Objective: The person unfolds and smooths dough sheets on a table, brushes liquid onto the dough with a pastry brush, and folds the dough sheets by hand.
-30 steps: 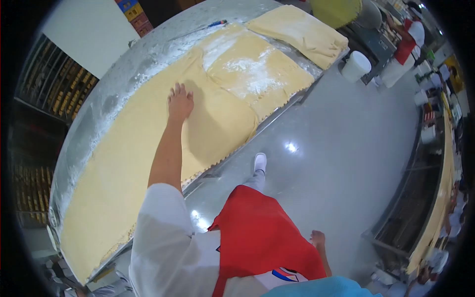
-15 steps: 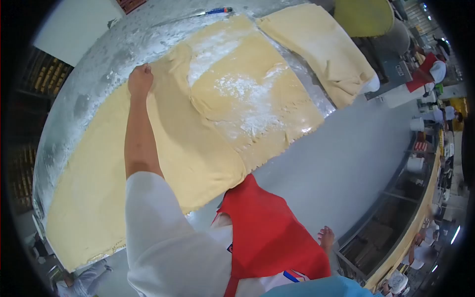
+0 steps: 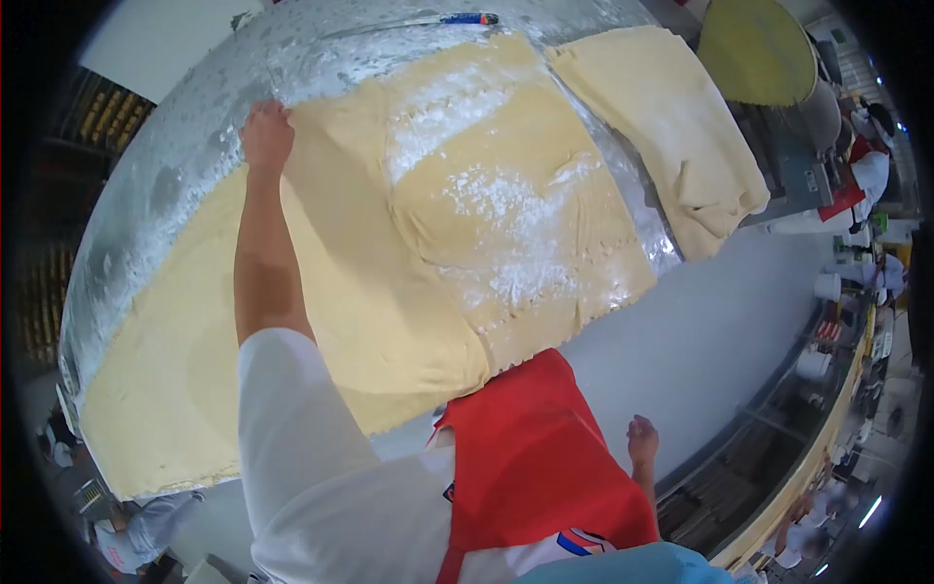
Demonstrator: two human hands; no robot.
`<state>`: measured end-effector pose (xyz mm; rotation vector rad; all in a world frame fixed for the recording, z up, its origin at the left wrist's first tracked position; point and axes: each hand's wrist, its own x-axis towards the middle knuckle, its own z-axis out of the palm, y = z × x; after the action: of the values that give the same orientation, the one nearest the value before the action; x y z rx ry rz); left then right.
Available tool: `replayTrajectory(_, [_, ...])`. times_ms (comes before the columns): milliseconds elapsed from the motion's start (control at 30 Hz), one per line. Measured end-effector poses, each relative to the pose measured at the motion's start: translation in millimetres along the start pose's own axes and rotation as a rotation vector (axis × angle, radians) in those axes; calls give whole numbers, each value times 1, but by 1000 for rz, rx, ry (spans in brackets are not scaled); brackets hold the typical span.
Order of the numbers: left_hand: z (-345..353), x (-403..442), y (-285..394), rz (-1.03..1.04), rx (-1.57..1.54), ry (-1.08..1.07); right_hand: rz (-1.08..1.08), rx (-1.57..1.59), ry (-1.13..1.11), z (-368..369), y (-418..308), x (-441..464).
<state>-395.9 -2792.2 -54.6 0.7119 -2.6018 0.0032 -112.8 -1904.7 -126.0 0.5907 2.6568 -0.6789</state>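
Observation:
My left hand [image 3: 267, 135] is closed at the far edge of a big pale-yellow dough sheet [image 3: 185, 341], gripping the dough there. The sheet lies spread over the metal table, and its right part overlaps a second layer of dough [image 3: 496, 156] dusted with white flour. My right hand [image 3: 642, 438] hangs beside the red apron [image 3: 545, 457], away from the dough, its fingers loosely bent and apart with nothing visible in them.
A folded dough piece [image 3: 671, 127] lies at the table's right end. A long tool with a blue handle [image 3: 469, 18] rests at the far side of the floury metal table [image 3: 195, 175]. A yellowish round container [image 3: 759, 54] stands beyond. Several people work in the background.
My left hand has drawn the dough edge a little outward and left, and the bunched fold beside it is now flatter. The head view has shifted slightly. My right hand stays low, away from the dough.

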Motion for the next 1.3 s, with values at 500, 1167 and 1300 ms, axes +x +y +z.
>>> replayTrajectory(500, [-4, -50, 82, 126, 248, -46, -211, -294, -12, 2, -16, 46])
replayTrajectory(1167, [-82, -148, 394, 321, -707, -36, -448, -295, 728, -217, -357, 377])
replayTrajectory(1300, [-79, -180, 489, 376, -760, -163, -298, -260, 233, -239, -377, 439])
